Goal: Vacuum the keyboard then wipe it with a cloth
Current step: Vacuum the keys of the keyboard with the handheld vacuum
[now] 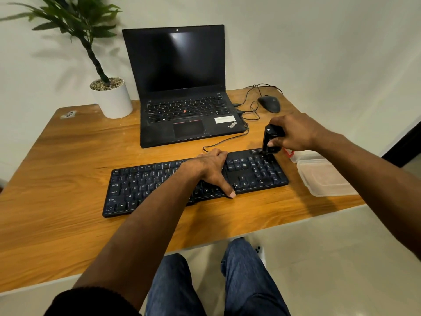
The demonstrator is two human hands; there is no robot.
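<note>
Nearest me, my left hand [210, 171] lies across the middle of the black keyboard [159, 185], fingers curled over its far edge and thumb hooked at the near edge, so I am gripping it to steady it. The keyboard rests flat on the wooden desk [68, 156], toward its front edge.

At the keyboard's right end, over the number pad's far corner, my right hand [293, 132] is wrapped round a small black handheld vacuum [271, 139], held nearly upright with its nozzle down on or just above the keys; I cannot tell whether it touches them.

Just beyond the keyboard's right end sits a clear plastic container [325, 179]. I cannot see a cloth.

Behind the keyboard stands an open laptop [182, 87] with a dark screen, a mouse [269, 103] further right and a potted plant [111, 96] further left.

I judge the vacuuming step is in hand, working at the right end. Next I would draw the nozzle leftward along the rows, shifting my left hand clear as it nears.
</note>
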